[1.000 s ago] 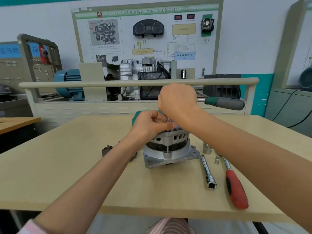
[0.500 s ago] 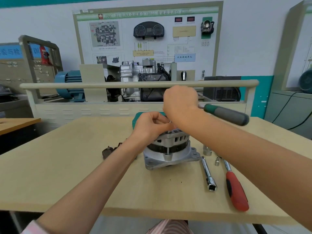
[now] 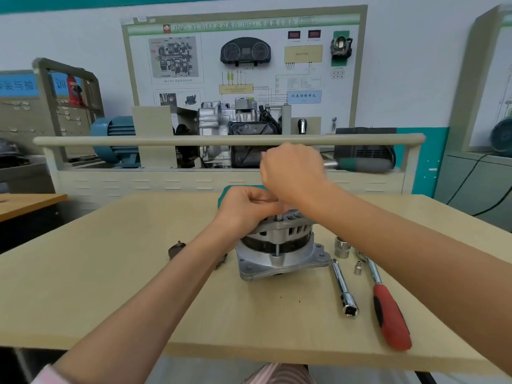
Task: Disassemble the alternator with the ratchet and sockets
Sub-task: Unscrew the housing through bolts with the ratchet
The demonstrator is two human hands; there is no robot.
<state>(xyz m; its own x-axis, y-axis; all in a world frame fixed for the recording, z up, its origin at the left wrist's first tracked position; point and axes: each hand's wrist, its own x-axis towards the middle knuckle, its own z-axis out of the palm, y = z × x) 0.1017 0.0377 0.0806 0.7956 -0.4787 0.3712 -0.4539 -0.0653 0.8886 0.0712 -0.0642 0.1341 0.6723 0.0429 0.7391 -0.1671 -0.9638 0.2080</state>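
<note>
Alternator (image 3: pixel 277 245) sits upright mid-worktop (image 3: pixel 110 286). Left hand (image 3: pixel 246 207) curled on its top housing, grip clenched around the upper edge. Right hand (image 3: pixel 293 170) grasps the green-handled ratchet (image 3: pixel 363 163) near the head (handle points right, blurred). Extension bar (image 3: pixel 343 286), two sockets (image 3: pixel 341 247), and red-handled ratchet (image 3: pixel 388 309) lie just right of it.

Both forearms reach forward, converging at centre. Left hand (image 3: pixel 246 206) lower, fingers curled inward, knuckles up, pinching something small, unclear what. Right hand (image 3: pixel 293 169) raised just above and behind it, fist closed in a grip, wrist bent down, forearm crossing from lower right.
</note>
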